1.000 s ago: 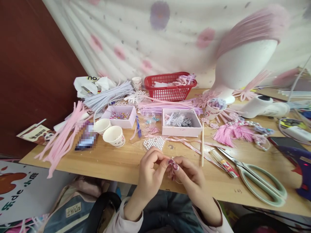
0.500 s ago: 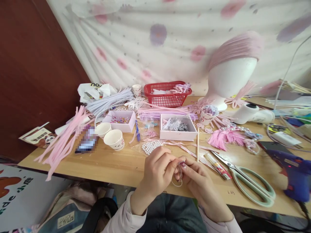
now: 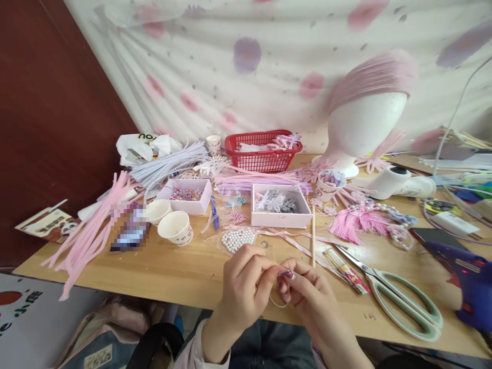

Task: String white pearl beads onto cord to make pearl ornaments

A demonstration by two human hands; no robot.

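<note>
We sit at a big wooden table (image 3: 172,271), with a white foam head (image 3: 361,123) on the far right side. A white box (image 3: 281,219) is on the far side of our hands, and big scissors (image 3: 372,273) lie to the right, with their tips pointing far and left. Our left hand (image 3: 244,289) and right hand (image 3: 321,302) meet at the near edge, fingertip to fingertip. On the left, our thumb and finger are pressed together, but we can't tell what is inside that pinch. On the right, our thumb and fingers are bent in and seem to pinch a thin pale thread (image 3: 277,306). It hangs just under the place where the fingers meet, on the near side, between the two hands. Its long way runs left to right in a droopy curve, like a smile, and our right fingers look nearest to it. (The top part hides behind our fingers.) The tiny white beads (image 3: 237,240) sit far and left of the pinch, not touching our hands.
</note>
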